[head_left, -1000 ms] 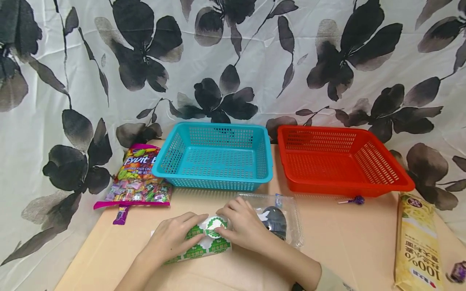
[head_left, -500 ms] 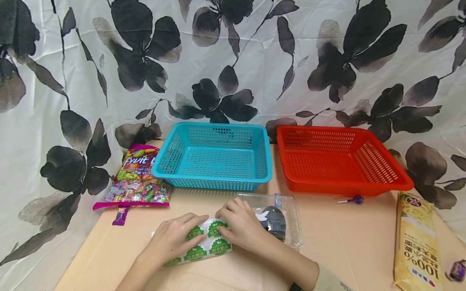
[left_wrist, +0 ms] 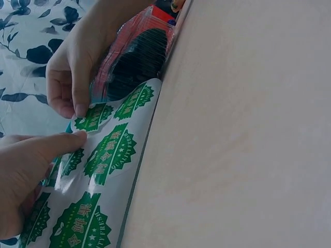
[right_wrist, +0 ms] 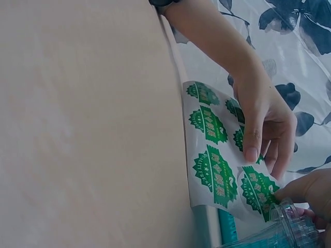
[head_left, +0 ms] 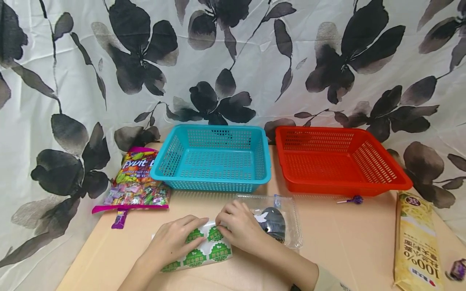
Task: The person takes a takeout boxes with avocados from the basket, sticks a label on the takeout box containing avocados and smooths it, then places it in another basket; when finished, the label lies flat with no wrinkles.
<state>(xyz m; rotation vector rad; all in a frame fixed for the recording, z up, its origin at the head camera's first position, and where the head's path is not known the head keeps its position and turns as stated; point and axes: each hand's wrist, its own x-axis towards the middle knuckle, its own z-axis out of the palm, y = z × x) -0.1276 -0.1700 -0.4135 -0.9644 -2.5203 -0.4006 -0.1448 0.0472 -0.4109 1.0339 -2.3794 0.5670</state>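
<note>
A white sheet of round green stickers (head_left: 204, 252) lies at the table's near edge between both hands. My left hand (head_left: 174, 240) holds the sheet from its left side, thumb on the printed face and fingers behind the edge, as the right wrist view shows. My right hand (head_left: 242, 226) is at the far right corner, where its thumb and fingers pinch a green sticker (left_wrist: 93, 118). Just right of that hand lies a clear plastic container (head_left: 294, 230) with a dark rounded item (head_left: 273, 222), partly covered by the forearm.
A blue basket (head_left: 211, 184) and a red basket (head_left: 338, 188) stand at the back. To the left lie a fruit candy bag (head_left: 140, 178) and a small purple candy (head_left: 119, 219). A lollipop (head_left: 356, 199), a yellow pasta packet (head_left: 416, 242) and a purple wrapped item (head_left: 458, 270) are on the right.
The sheet's far right part, bent up and shiny a second ago, now shows its green stickers flatter. My right fingers have shifted slightly toward the far edge. The left hand has barely moved.
</note>
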